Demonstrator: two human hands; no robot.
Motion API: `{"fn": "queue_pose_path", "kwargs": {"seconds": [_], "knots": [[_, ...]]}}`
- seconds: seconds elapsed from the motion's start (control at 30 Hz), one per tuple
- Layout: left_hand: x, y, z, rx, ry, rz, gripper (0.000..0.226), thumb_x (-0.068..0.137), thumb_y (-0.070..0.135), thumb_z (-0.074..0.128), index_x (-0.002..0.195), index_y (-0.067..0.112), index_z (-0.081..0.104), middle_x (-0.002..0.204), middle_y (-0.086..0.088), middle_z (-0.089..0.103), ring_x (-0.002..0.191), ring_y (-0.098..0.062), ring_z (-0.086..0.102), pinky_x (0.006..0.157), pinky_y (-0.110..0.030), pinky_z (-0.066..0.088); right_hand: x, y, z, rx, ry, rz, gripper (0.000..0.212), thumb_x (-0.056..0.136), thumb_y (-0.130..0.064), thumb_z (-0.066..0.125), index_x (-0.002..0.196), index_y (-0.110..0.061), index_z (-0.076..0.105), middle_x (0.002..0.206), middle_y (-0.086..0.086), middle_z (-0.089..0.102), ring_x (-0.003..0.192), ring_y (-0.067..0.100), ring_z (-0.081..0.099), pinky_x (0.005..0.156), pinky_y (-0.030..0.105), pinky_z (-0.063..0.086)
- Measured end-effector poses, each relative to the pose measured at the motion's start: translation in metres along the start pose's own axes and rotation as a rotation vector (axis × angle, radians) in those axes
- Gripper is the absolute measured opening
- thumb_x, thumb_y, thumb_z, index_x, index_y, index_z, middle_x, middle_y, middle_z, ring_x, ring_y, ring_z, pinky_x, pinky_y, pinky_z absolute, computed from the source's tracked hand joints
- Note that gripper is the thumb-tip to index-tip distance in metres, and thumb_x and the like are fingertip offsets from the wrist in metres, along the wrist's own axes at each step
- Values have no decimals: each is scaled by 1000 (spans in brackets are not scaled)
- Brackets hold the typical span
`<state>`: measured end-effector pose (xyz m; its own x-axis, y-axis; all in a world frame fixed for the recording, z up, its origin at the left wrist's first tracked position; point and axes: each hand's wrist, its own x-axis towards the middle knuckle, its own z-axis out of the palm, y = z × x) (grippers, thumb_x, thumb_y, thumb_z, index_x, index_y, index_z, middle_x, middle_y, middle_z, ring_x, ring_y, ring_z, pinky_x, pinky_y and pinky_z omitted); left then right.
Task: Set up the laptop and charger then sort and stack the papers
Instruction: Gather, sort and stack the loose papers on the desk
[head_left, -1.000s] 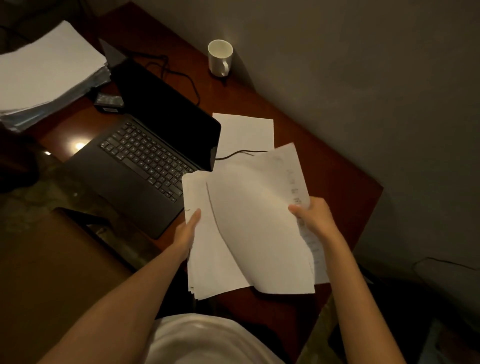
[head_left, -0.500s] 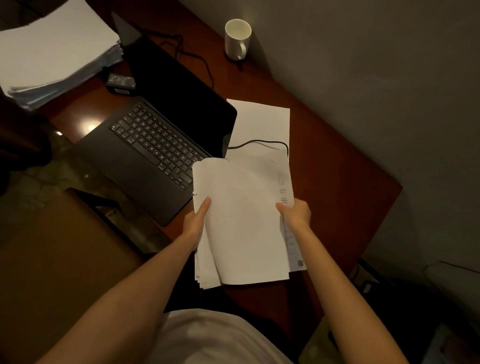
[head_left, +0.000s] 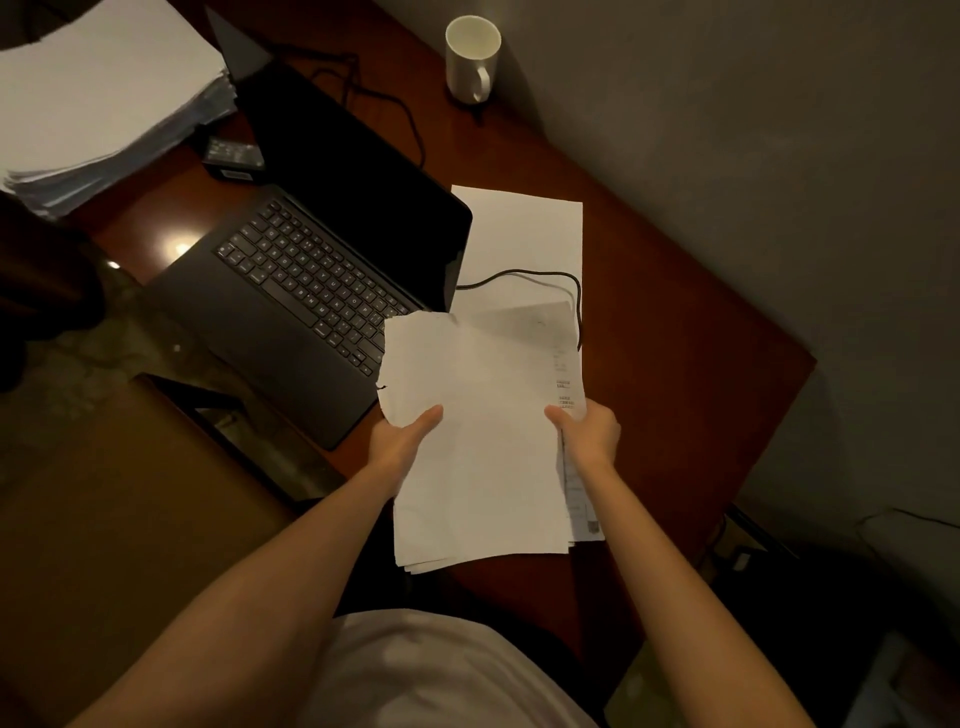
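The left hand (head_left: 402, 441) and right hand (head_left: 589, 434) each grip a side of the papers (head_left: 478, 441) over the near counter (head_left: 675, 364), and a sheet could slide out, maybe catching the charger cord (head_left: 519, 274), since the edges look uneven.

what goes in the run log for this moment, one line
stage: sorting papers | left hand: grips sheaf of papers | right hand: grips same sheaf | laptop: open, screen dark | big paper stack: far left
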<state>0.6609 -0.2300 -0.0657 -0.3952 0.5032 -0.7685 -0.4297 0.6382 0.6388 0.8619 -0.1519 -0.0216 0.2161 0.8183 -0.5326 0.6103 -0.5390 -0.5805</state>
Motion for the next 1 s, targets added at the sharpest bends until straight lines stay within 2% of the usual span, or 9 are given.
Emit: {"fn": "queue_pose_path", "kwargs": {"seconds": [0.1,0.2,0.4,0.57,0.67,0.77,0.87,0.93,1.0], "knots": [[2,-1,0,20,9,14,43,79,16,77,118,7,60,104,-1,63,98,-21,59,84,-30,45,3,4,-5,53,-31,-3,24,91,-19,61,110,-5,66,109,8,67,100,27,65,66,24,51],[2,-2,0,53,2,32,43,81,14,75,119,7,59,105,-1,61,97,-21,58,84,-31,45,6,10,-14,81,-37,-43,21,97,-25,51,101,-12,66,94,3,69,83,19,67,64,27,54],[4,-3,-1,47,-5,35,42,82,14,74,120,6,60,107,-3,63,100,-24,60,84,-32,46,15,27,-51,132,332,-110,22,98,-28,47,88,-20,64,79,-5,64,71,11,62,65,28,53],[4,-5,0,39,5,19,41,81,15,75,118,6,60,107,-4,63,99,-23,60,83,-33,47,22,35,-82,191,478,-160,28,99,-29,46,82,-13,62,74,-6,62,63,5,57,61,25,51],[6,-7,0,28,9,9,42,80,14,76,119,6,60,110,-6,64,103,-27,61,92,-39,49,27,32,-92,331,576,-134,29,99,-28,46,90,-8,65,84,-4,65,69,2,58,66,20,52],[4,-5,1,44,28,17,46,81,13,75,122,4,59,115,-7,63,102,-25,59,93,-38,48,32,30,-99,533,657,-56,32,99,-27,47,119,-8,62,111,0,66,96,8,62,84,20,52],[3,-4,2,53,30,21,47,80,14,76,123,5,58,119,-9,63,106,-27,60,95,-39,47,31,26,-98,579,606,-41,34,99,-26,47,127,-9,57,117,-1,62,103,11,60,90,24,49],[1,-3,2,42,37,5,45,83,19,73,123,6,58,118,-8,63,106,-27,60,93,-38,48,25,22,-89,553,482,-19,32,99,-25,48,124,-8,58,110,-2,61,99,13,59,84,25,47],[-1,0,1,-55,22,-59,47,89,37,64,127,10,56,121,-5,62,110,-27,59,97,-39,45,17,22,-72,483,302,-32,29,98,-24,49,118,-7,62,104,0,62,95,16,60,79,26,47]]}}
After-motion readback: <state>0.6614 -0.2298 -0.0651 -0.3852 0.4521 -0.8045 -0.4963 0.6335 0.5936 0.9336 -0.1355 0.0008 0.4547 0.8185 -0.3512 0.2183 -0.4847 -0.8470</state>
